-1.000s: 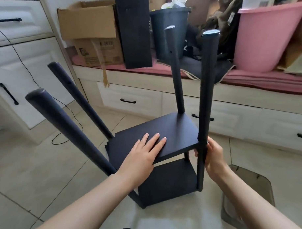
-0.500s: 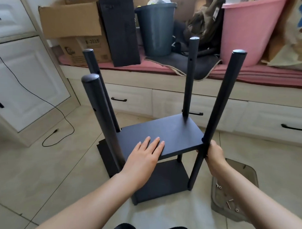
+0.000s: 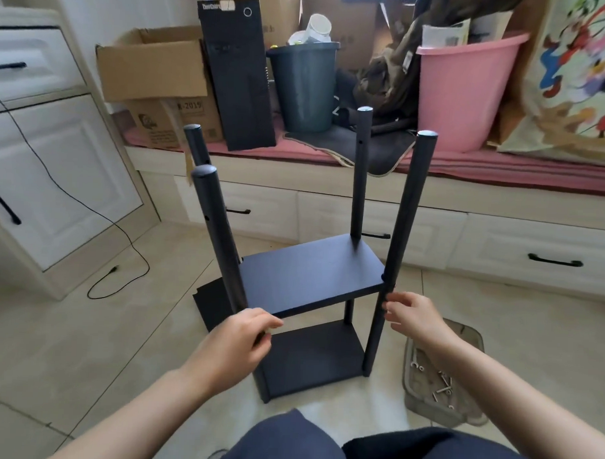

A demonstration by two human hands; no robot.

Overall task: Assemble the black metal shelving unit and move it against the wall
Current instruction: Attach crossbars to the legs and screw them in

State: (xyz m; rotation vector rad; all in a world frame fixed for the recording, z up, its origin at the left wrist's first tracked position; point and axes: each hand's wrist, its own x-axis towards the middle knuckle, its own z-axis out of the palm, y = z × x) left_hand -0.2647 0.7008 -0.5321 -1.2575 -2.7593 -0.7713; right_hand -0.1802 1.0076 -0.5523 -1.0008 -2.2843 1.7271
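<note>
The black shelving unit [image 3: 313, 274] stands upright on the tiled floor, with two shelves fitted between four posts that rise well above the upper shelf. My left hand [image 3: 235, 347] curls round the near-left post [image 3: 215, 233], just below the front-left corner of the upper shelf. My right hand [image 3: 411, 315] is beside the near-right post [image 3: 408, 212] at shelf height. Its fingers are loosely curled, the fingertips just touch the post, and it holds nothing.
A spare black panel [image 3: 211, 303] lies on the floor behind the unit's left side. A grey tray [image 3: 462, 329] of screws and a wrench sits at right. A drawer bench behind carries boxes, a dark bin [image 3: 306, 88] and a pink tub [image 3: 460, 94]. A cable [image 3: 122, 230] trails at left.
The unit has swung from tilted to upright. My left hand left the upper shelf's top and took the near-left post. My right hand loosened its grip on the near-right post.
</note>
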